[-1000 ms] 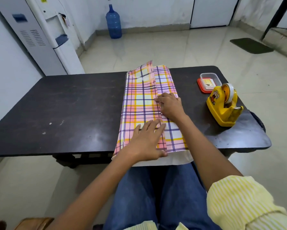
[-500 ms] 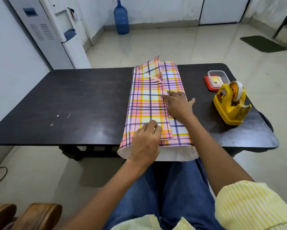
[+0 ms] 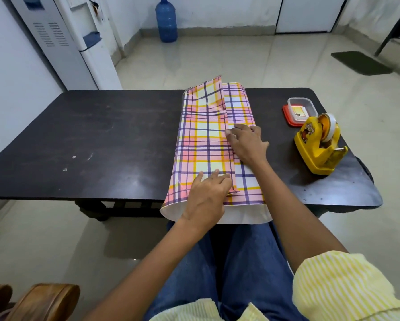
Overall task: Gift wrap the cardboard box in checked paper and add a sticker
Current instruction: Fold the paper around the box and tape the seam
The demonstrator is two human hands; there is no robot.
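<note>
The checked paper lay wrapped over the hidden cardboard box, overhanging the table's near edge. Left hand and right hand, fingers flat, gripping nothing, pressed the overlapped seam. Apparently outstanding: taping, 2 open ends, sticker.

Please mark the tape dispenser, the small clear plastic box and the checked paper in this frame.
tape dispenser (image 3: 310,155): head view, on its yellow body.
small clear plastic box (image 3: 300,104): head view, on its clear top.
checked paper (image 3: 201,140): head view, on the flat panel left of the seam.
</note>
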